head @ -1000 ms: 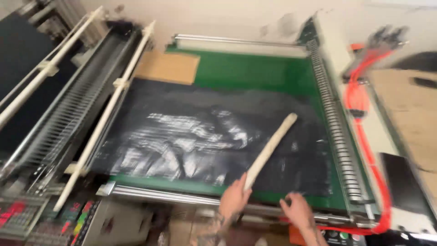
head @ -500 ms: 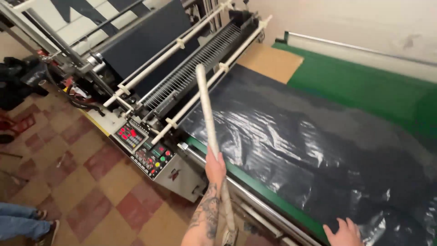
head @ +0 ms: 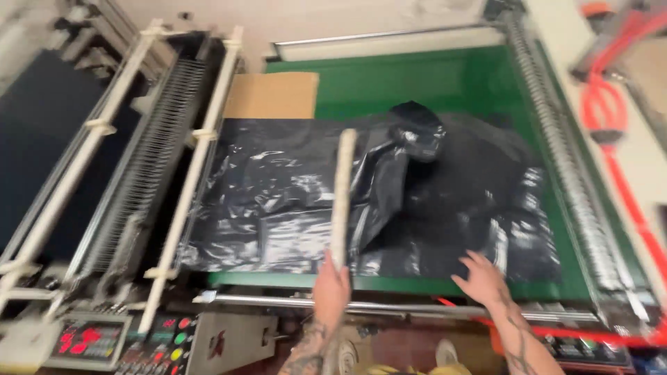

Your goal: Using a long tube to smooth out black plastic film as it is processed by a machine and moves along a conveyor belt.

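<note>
A long, pale wooden stick point(head: 342, 198) is gripped at its near end by the left hand point(head: 331, 290), the fingers closed around it; the stick is laid across a glossy black plastic sheet point(head: 292, 201), which is spread over the green flat bed point(head: 424, 80) of the machine; the sheet's right part is seen bunched and folded over on itself point(head: 417, 135). The right hand point(head: 481, 279) is held open, fingers spread, at the near edge of the plastic, touching it or just above it; which cannot be told through the blur. A brown cardboard piece point(head: 272, 96) lies at the far left of the bed. The thin film could be creased further or torn if it is dragged by the stick while pinned by the palm; the bunched fold could be caught against the ribbed rail point(head: 556, 139) on the right.
</note>
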